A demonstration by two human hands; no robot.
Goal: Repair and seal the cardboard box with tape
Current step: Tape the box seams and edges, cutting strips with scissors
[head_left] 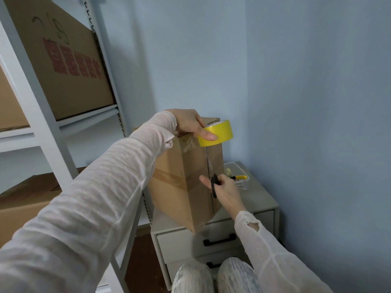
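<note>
A brown cardboard box stands on end on a grey drawer cabinet, its seam facing me. My left hand grips a yellow tape roll at the box's top edge. A strip of clear tape runs down from the roll along the seam. My right hand holds black scissors against the seam lower down, with the index finger stretched out onto the cardboard.
A clear plastic tub with a yellow-handled tool sits behind the box on the cabinet. A white metal shelf rack on the left carries large cartons. Blue walls close the corner. My knees are below.
</note>
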